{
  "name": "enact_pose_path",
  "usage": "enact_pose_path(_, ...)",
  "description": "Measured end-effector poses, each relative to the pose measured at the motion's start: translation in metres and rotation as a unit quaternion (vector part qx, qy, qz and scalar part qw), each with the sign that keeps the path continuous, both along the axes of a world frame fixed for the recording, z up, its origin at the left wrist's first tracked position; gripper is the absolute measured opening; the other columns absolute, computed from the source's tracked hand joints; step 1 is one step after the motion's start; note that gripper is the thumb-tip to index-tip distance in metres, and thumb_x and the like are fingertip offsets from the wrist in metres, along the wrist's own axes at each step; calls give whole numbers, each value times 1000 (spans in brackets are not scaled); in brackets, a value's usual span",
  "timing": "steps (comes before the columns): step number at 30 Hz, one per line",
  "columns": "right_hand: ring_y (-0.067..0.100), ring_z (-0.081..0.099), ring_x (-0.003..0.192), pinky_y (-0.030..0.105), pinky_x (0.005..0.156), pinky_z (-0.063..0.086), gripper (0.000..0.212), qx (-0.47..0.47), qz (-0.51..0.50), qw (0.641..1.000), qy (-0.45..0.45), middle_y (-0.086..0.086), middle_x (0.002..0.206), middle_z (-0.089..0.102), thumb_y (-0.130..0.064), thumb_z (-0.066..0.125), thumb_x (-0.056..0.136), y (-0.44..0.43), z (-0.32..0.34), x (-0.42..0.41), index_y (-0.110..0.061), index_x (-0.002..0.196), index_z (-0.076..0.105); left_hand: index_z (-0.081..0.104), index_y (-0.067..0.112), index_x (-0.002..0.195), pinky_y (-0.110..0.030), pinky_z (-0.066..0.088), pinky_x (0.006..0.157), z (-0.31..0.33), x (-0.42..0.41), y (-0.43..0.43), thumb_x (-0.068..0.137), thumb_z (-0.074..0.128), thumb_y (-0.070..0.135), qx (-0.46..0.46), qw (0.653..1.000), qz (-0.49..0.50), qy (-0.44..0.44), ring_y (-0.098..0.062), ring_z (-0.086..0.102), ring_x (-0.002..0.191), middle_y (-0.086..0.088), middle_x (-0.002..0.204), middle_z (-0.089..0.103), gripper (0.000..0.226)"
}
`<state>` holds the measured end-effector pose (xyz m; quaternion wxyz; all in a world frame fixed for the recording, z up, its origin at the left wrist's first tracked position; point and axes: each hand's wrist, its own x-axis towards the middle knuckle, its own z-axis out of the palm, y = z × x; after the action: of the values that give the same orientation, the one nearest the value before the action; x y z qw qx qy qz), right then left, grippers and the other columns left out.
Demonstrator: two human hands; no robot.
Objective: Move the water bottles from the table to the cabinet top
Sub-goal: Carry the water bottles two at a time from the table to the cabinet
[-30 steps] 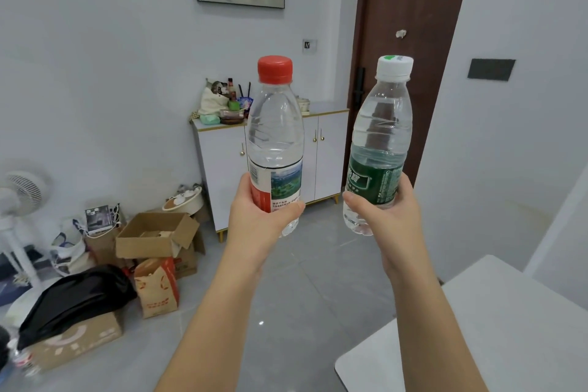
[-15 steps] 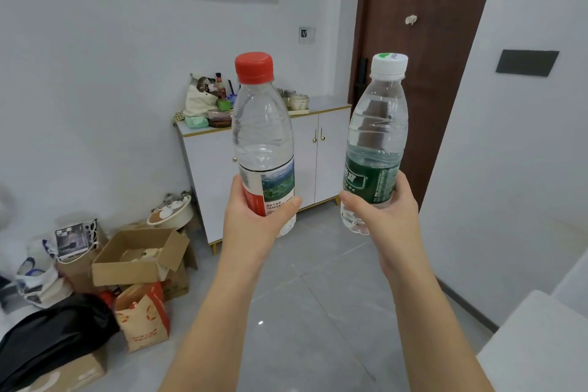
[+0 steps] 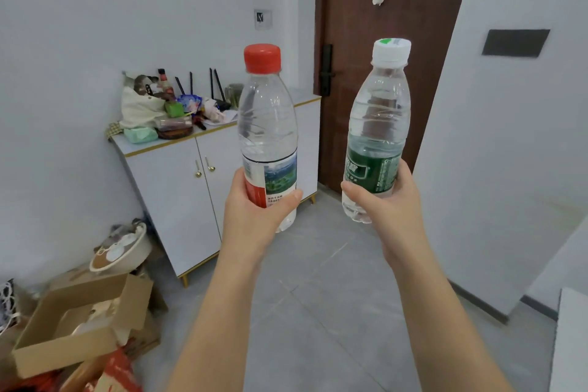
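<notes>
The red-capped bottle (image 3: 268,134) stands upright in the air, held low on its label by the left hand (image 3: 254,213); the thumb presses across the front of the label and the other fingers wrap round the back, out of sight. Its base shows just below the thumb. The white-capped bottle (image 3: 377,134), with a green label, leans slightly to the right and is gripped in the same way by the right hand (image 3: 393,204), thumb across the lower front, base poking out beneath. The two bottles are apart, with open air between them, and both arms reach forward at chest height.

Behind the red-capped bottle is the white cabinet (image 3: 178,191). The left part of its top is crowded with a cloth bag (image 3: 140,108), a green pack (image 3: 141,134), jars and small clutter; the right part, toward the brown door (image 3: 391,9), looks bare, though the bottle hides some of it. The grey tiled floor (image 3: 331,302) between the person and the cabinet is open. At lower left lie a cardboard box (image 3: 76,328) and a bowl (image 3: 124,251), close to the cabinet's left leg. A white table (image 3: 571,344) corner shows at the right edge.
</notes>
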<state>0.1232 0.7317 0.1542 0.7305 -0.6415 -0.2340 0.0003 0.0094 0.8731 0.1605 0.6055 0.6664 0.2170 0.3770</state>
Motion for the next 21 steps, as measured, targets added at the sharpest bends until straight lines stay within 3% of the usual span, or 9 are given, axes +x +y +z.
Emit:
enact_pose_path(4, 19, 68, 99, 50, 90, 55, 64, -10, -25, 1000, 4, -2, 105, 71, -24, 83, 60, 31, -5, 22, -24, 119, 58, 55, 25, 119, -35, 57, 82, -6, 26, 38, 67, 85, 15, -12, 1000, -11, 0, -13, 68, 98, 5, 110, 69, 61)
enact_pose_path(7, 19, 68, 98, 45, 87, 57, 65, -13, -33, 999, 9, -2, 105, 71, -23, 83, 59, 50, -9, 40, -23, 120, 58, 57, 28, 113, -34, 57, 81, -11, 48, 60, 67, 85, 13, -23, 1000, -16, 0, -12, 69, 95, 5, 107, 70, 56)
enact_pose_path(11, 20, 65, 86, 35, 71, 48, 65, -3, -25, 999, 21, 6, 102, 70, -24, 85, 59, 73, -15, 73, -20, 119, 58, 57, 26, 113, -31, 56, 76, -17, 82, 84, 67, 84, 11, -31, 999, -26, 0, -11, 69, 92, 4, 105, 71, 55)
enact_pose_path(15, 16, 67, 89, 33, 72, 51, 60, 0, -25, 1000, 18, 2, 103, 70, -11, 85, 67, 98, -22, 121, -20, 120, 57, 56, 24, 115, -31, 56, 79, -23, 129, 107, 66, 85, 9, -18, 1000, -23, -2, -9, 68, 93, 5, 107, 70, 58)
enact_pose_path(21, 19, 68, 95, 40, 80, 55, 60, -4, -5, 1000, 7, 0, 105, 70, -17, 84, 66, 129, -23, 222, -27, 118, 57, 55, 23, 123, -40, 56, 89, -23, 230, 139, 66, 86, 16, -9, 1000, -12, -5, -16, 67, 101, 4, 114, 69, 66)
